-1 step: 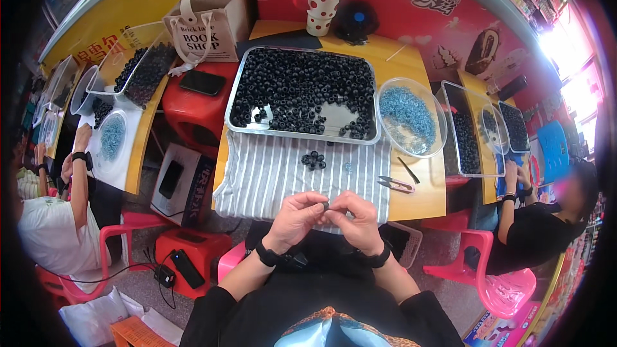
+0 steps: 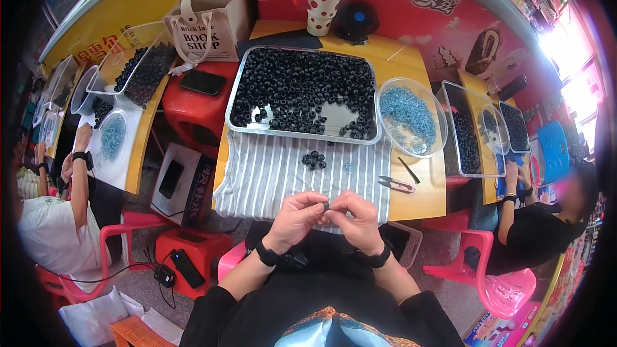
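Close together over the near edge of the striped cloth [image 2: 263, 173], both my hands are pinched around one small black ring-like piece [image 2: 326, 205]. My left hand [image 2: 295, 218] grips it between thumb and fingertips. From the other side, my right hand [image 2: 355, 220] pinches at the same piece, its fingertips partly hiding it. A little pile of similar black pieces [image 2: 313, 160] lies on the cloth beyond my hands. Beside it are a few small clear-blue bits [image 2: 348, 167]. Thread snips [image 2: 396, 184] with a pink handle and dark tweezers [image 2: 408, 170] lie to the right.
Behind the cloth stands a clear tray [image 2: 302, 133] full of black pieces. A round tub [image 2: 443, 128] of clear-blue bits is at its right. Farther back are a dotted tumbler [image 2: 323, 6] and a canvas bag [image 2: 209, 26]. People work at tables on both sides.
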{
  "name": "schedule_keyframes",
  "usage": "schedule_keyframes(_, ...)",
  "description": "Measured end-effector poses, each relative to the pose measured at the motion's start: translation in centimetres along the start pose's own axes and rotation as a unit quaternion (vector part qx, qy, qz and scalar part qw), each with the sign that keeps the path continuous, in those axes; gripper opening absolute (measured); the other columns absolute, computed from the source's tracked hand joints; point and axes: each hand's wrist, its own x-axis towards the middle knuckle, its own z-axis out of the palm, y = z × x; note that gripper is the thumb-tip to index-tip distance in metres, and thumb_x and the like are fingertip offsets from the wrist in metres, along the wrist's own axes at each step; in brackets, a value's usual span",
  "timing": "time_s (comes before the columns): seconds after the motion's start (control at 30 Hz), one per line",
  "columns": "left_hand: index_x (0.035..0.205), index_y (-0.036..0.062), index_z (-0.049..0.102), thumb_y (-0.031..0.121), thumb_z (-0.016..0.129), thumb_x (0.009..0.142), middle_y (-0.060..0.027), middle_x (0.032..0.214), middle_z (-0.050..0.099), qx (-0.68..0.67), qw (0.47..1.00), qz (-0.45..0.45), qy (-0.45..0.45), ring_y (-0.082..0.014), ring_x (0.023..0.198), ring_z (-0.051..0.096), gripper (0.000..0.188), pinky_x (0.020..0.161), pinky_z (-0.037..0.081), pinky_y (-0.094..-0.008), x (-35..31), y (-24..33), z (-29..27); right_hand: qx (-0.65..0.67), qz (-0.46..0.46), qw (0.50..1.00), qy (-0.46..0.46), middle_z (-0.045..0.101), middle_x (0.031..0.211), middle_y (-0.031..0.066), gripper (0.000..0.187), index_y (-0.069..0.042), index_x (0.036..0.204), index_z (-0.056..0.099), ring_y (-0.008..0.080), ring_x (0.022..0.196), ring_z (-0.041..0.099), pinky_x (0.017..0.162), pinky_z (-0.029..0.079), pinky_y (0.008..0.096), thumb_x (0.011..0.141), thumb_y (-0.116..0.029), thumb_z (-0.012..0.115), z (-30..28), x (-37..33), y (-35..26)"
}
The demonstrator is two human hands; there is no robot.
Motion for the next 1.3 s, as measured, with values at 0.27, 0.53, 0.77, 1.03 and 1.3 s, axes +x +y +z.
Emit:
schedule_keyframes(0.27, 0.123, 0.0003, 0.059, 0.007, 0.067, 0.091, -0.0055, 0.100, 0.064, 0.042, 0.998, -0.038, -0.016, -0.0110, 0.076, 0.063, 0.034, 0.066, 0.053, -0.0223, 0.1, 0.6, -0.3, -0.014, 0.007, 0.993, -0.116, 0.064, 0.084, 0.0078, 0.028, -0.002, 0.108, 0.064, 0.0165, 0.069, 0.064, 0.060, 0.049, 0.0269, 0.081, 0.002, 0.070, -1.5, 1.1, 0.3)
schedule_keyframes(0.53, 0.128, -0.0026, 0.054, 0.004, 0.067, 0.090, -0.0080, 0.098, 0.066, 0.026, 0.997, -0.043, -0.058, -0.0109, 0.071, 0.065, 0.041, 0.061, 0.053, -0.0192, 0.1, 0.7, -1.0, -0.046, -0.087, 0.989, -0.108, 0.064, 0.082, 0.0120, 0.024, -0.002, 0.104, 0.065, 0.0302, 0.073, 0.064, 0.065, 0.051, 0.0345, 0.081, -0.001, 0.070, -0.6, 0.5, 1.6)
schedule_keyframes(0.77, 0.127, -0.0024, 0.056, 0.004, 0.062, 0.093, -0.0089, 0.097, 0.067, 0.098, 0.993, -0.063, -0.017, -0.0130, 0.076, 0.066, 0.036, 0.063, 0.053, -0.0230, -0.4, 1.1, 0.5, -0.067, -0.017, 0.993, -0.096, 0.063, 0.080, 0.0112, 0.018, 0.001, 0.095, 0.064, 0.0235, 0.072, 0.065, 0.063, 0.049, 0.0296, 0.078, 0.002, 0.071, -2.9, 0.7, -0.6)
schedule_keyframes(1.03, 0.102, -0.0037, 0.066, 0.001, 0.067, 0.084, -0.0086, 0.083, 0.063, 0.560, 0.783, 0.236, 0.136, -0.0137, 0.068, 0.061, 0.019, 0.065, 0.049, -0.0244, 2.8, 3.9, 0.5, -0.385, 0.028, 0.871, 0.305, 0.058, 0.078, 0.0055, 0.022, 0.004, 0.101, 0.062, 0.0116, 0.067, 0.054, 0.062, 0.045, 0.0264, 0.080, 0.002, 0.069, -23.6, 2.2, -1.5)
schedule_keyframes(1.3, 0.094, 0.0015, 0.062, 0.015, 0.068, 0.082, -0.0160, 0.088, 0.061, 0.789, 0.541, 0.203, 0.208, -0.0353, 0.080, 0.062, 0.019, 0.067, 0.049, -0.0430, 4.5, 3.4, 3.4, -0.278, 0.040, 0.943, 0.180, 0.061, 0.092, 0.0074, 0.024, -0.001, 0.105, 0.064, 0.0141, 0.078, 0.059, 0.069, 0.049, 0.0269, 0.082, 0.001, 0.068, -17.5, 2.3, 1.0)
